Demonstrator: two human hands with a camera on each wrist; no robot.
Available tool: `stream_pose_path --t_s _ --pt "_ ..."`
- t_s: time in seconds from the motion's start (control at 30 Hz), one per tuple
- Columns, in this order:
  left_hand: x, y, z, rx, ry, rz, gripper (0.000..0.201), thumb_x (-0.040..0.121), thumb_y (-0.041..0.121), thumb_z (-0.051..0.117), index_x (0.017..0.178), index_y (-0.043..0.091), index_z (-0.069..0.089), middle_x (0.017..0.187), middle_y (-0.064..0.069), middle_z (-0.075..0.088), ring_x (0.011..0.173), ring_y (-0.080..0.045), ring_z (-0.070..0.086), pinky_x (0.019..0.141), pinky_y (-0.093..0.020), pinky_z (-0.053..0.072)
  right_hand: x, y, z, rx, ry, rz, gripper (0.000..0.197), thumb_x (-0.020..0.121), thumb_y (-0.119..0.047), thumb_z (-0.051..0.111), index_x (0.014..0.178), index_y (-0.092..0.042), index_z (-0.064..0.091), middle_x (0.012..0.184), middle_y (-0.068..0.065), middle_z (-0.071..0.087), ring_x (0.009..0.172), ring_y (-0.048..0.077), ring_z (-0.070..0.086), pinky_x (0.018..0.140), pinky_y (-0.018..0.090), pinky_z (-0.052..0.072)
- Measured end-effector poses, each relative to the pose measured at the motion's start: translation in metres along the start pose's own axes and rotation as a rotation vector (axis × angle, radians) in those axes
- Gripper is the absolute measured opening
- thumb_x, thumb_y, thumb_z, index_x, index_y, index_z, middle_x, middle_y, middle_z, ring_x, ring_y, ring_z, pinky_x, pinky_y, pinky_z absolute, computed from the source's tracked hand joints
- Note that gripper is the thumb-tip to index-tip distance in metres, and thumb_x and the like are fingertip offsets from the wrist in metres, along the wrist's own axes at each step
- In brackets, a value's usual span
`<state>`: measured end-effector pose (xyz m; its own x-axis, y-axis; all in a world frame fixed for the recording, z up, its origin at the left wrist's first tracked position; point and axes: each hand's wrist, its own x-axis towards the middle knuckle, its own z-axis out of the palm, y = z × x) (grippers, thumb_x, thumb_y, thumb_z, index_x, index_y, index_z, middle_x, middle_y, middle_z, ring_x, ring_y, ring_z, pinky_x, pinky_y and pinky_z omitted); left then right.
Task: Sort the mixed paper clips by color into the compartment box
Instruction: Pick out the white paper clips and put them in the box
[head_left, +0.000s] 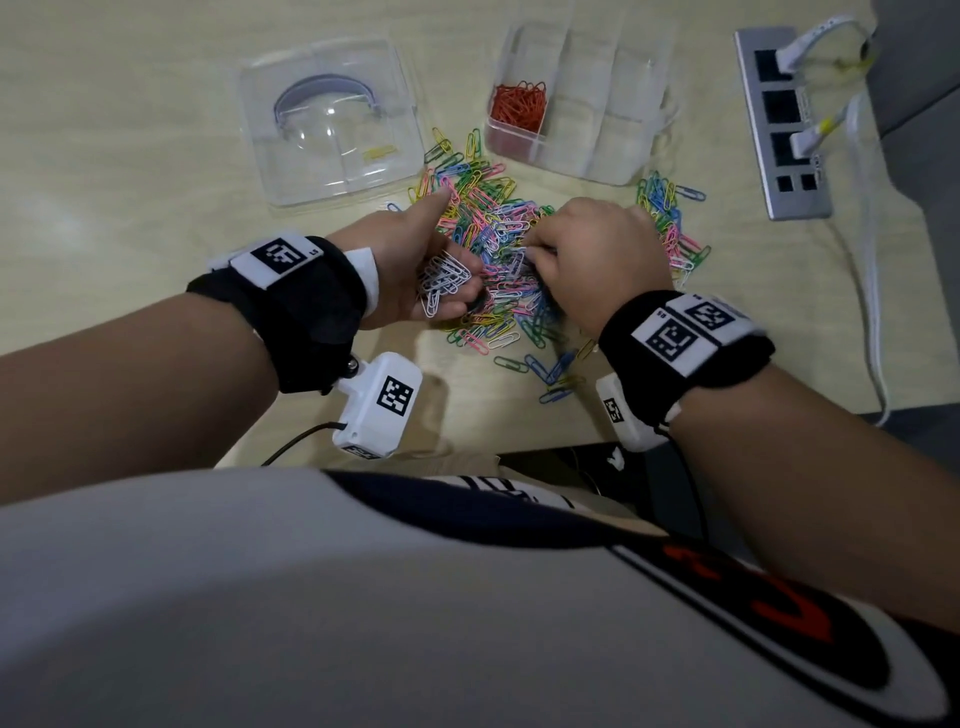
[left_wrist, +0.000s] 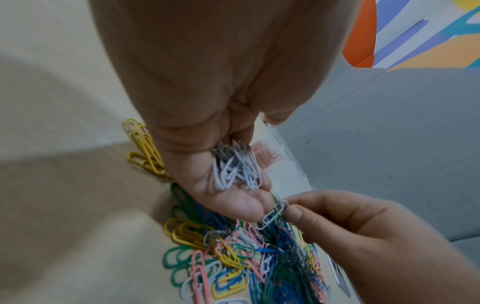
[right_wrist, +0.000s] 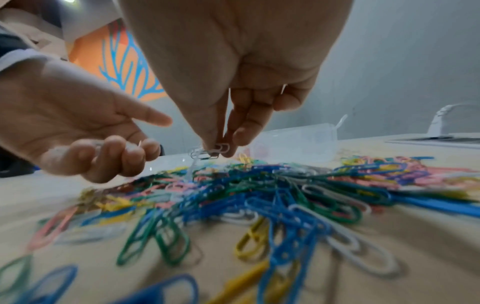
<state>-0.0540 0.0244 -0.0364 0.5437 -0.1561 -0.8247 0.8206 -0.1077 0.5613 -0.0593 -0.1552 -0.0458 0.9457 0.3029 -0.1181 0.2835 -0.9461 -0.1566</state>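
Paper clips, mixed (head_left: 498, 244): loose heap of blue, green, yellow, pink and white pieces on the pale wooden table (head_left: 156, 130), lying between the two hands and spreading toward the near edge.

White clips, bunch (head_left: 441, 278): gathered in the cupped palm of the left hand (head_left: 410, 260), which is turned palm up at the heap's left side, fingers curled loosely round the bunch, thumb raised.

White clips, pinched (right_wrist: 210, 151): a small cluster, count unclear, held between thumb and fingertips (right_wrist: 241, 133) of the right hand (head_left: 597, 254), just above the middle of the heap and close beside the left hand's fingers.

Orange clips (head_left: 519, 106): sorted pile in the near-left cell of the compartment box (head_left: 618, 104), a clear plastic tray standing beyond the heap, a little to its right. Contents of its other cells cannot be made out.

Clear lid (head_left: 332, 119): transparent, with a purple curved handle, lying on the table left of the box, beyond the left hand.

Power strip (head_left: 779, 124): grey, set into the table at far right, with white plugs and cables.

Wrist bands (head_left: 685, 338): black, bearing printed square markers, one on each forearm.
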Motion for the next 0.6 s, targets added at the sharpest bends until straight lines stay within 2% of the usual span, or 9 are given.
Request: stream_pose_path --t_s 0.17,0.27,0.37,0.43,0.53,0.6 --pt "0.000 0.001 0.001 0.005 -0.005 -0.003 0.069 0.097 0.063 0.024 0.080 0.007 0.062 0.064 -0.009 0.063 0.059 -0.018 0.060 0.061 -0.024 0.056 -0.003 0.001 -0.008 0.247 0.067 0.042 0.026 0.095 -0.022 0.053 0.117 -0.023 0.067 0.106 0.003 0.068 0.101 0.027 0.061 0.094 0.043 0.043" --pt "0.001 0.001 0.002 -0.005 -0.030 -0.003 0.070 0.097 0.062 0.024 0.083 0.006 0.063 0.067 -0.010 0.064 0.060 -0.018 0.062 0.060 -0.025 0.057 -0.007 -0.005 -0.010 0.349 0.134 0.044 0.026 0.089 -0.015 0.054 0.114 -0.020 0.061 0.088 -0.004 0.069 0.084 0.025 0.062 0.087 0.044 0.047" --pt "0.001 0.002 0.005 -0.022 -0.058 0.013 0.069 0.097 0.063 0.026 0.089 0.006 0.063 0.071 -0.010 0.065 0.062 -0.017 0.065 0.061 -0.027 0.058 -0.010 -0.014 -0.013 0.530 0.090 -0.009 0.026 0.085 -0.016 0.060 0.111 -0.020 0.059 0.076 -0.016 0.063 0.065 0.004 0.053 0.081 0.033 0.047" --pt "0.000 0.002 0.007 -0.048 -0.067 0.028 0.063 0.097 0.061 0.029 0.091 0.007 0.062 0.074 -0.007 0.065 0.061 -0.015 0.066 0.062 -0.027 0.057 -0.011 -0.022 -0.014 0.623 0.046 -0.040 0.026 0.084 -0.018 0.064 0.109 -0.021 0.061 0.077 -0.018 0.063 0.060 -0.004 0.053 0.075 0.024 0.046" --pt "-0.001 0.002 0.007 -0.074 -0.073 0.034 0.052 0.098 0.055 0.037 0.087 0.011 0.062 0.073 -0.003 0.064 0.059 -0.012 0.066 0.057 -0.024 0.057 -0.008 -0.025 -0.009 0.629 0.118 -0.027 0.021 0.085 -0.020 0.061 0.106 -0.020 0.063 0.089 -0.013 0.065 0.067 0.002 0.055 0.074 0.026 0.046" --pt "-0.001 0.000 0.003 -0.067 -0.061 0.034 0.045 0.098 0.048 0.043 0.083 0.011 0.062 0.071 -0.004 0.064 0.059 -0.011 0.065 0.055 -0.023 0.057 -0.002 -0.019 -0.004 0.536 0.167 0.049 0.020 0.088 -0.019 0.055 0.106 -0.020 0.064 0.097 -0.003 0.065 0.082 0.013 0.058 0.080 0.033 0.047"
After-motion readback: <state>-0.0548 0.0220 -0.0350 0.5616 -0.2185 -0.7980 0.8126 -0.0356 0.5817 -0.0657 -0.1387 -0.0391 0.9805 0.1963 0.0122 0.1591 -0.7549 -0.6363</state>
